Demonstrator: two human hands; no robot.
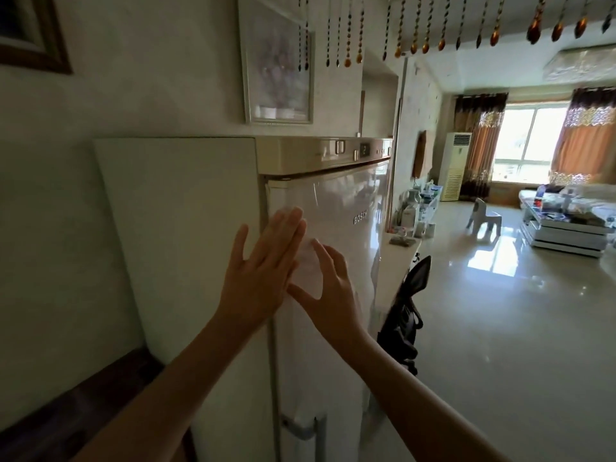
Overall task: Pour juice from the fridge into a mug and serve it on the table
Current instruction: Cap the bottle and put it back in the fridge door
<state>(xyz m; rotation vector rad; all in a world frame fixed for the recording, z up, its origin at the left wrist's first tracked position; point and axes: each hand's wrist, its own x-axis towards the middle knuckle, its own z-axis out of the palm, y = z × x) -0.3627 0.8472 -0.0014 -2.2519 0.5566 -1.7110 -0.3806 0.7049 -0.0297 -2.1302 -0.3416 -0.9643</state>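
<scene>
Head view: glossy cream fridge (336,208), seemingly shut.

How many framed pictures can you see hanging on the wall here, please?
2. One framed picture with a pale frame hangs above the fridge; a dark-framed picture is cut off at the top left corner. Others may lie outside the view.

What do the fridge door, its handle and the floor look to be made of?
Fridge door: looks like cream enamelled or painted metal, glossy, since it mirrors the room and the hands; it could be plastic-faced. Handle: brushed silvery metal by its dull grey sheen. Floor: polished pale tile or stone, showing sharp window reflections.
</scene>
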